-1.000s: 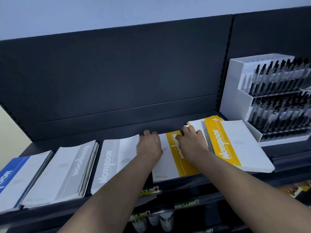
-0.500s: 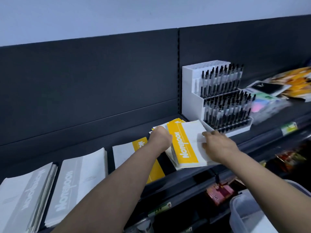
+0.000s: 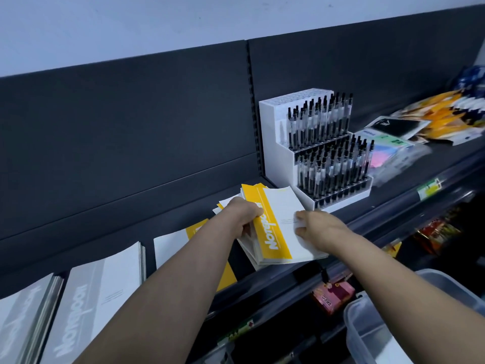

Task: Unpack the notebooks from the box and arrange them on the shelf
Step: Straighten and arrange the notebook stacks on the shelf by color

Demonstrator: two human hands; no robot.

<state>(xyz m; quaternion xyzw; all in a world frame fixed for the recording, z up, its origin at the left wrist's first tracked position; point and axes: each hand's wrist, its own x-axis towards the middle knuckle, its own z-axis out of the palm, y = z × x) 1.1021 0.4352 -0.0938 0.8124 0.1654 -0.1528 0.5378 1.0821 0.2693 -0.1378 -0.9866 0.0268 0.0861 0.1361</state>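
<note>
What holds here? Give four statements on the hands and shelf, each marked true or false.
1. The left hand and the right hand both grip the yellow notebook stack. True.
2. The pen display stands left of that stack. False: it stands to its right.
3. Grey notebooks lie on the shelf, left of the stack. True.
4. The pens are red. False: they are black.
</note>
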